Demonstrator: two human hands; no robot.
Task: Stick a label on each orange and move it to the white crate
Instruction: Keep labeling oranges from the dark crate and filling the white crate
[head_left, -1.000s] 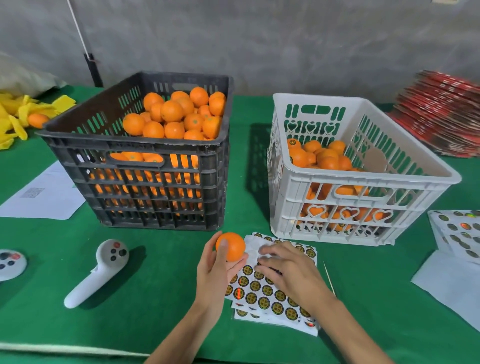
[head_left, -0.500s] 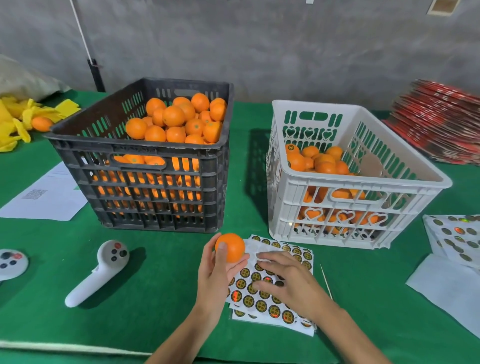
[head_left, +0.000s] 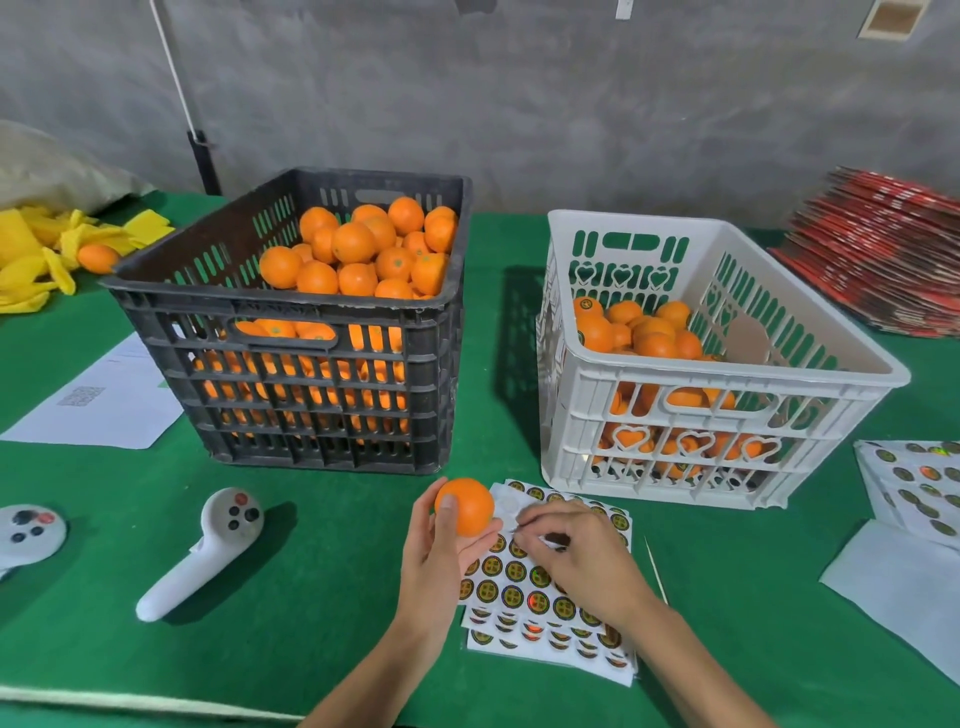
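Centrally, at the near edge of a green worktop (head_left: 332, 649), a person's two bare hands work side by side. The left hand (head_left: 436, 561) has its grip closed around a single orange (head_left: 470, 506), thumb across the front, holding it raised just above the cloth so its bare skin faces the other hand. The right hand (head_left: 576, 556) rests on a stack of label sheets (head_left: 524, 587) directly below the orange, fingertips curled together at the sheet's upper edge; it seems to be picking a round label loose, though whether one is already lifted cannot be told.

Keeping the fruit right beside the sheets probably makes the label's trip short. At one o'clock from the hands stands the white crate (head_left: 727, 374), partly filled with oranges and close enough for an easy drop. At eleven o'clock a black crate (head_left: 291, 364) is heaped with oranges awaiting labels. At nine o'clock lies a white handheld controller (head_left: 208, 551), and at three o'clock a thin wooden stick (head_left: 655, 569).
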